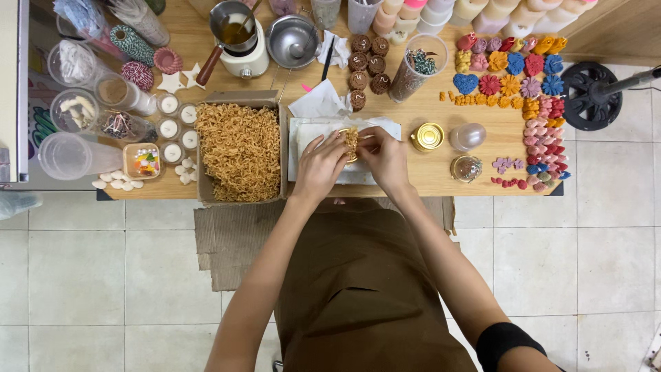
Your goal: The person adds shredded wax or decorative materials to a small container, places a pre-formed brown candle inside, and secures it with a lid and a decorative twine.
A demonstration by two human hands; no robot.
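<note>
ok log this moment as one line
left hand + right hand: pressing shredded straw into gold tin | over white paper | straw box left | gold lid right

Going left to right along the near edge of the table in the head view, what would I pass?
Clear plastic cup → box of shredded paper filling → left hand → right hand → gold lid → small red and pink wax flowers.

both arms bare, reaching forward and converging. left hand [321,164] and right hand [383,157] close together, fingertips nearly meeting, fingers curled inward in a pinch. black band on right upper arm.
</note>
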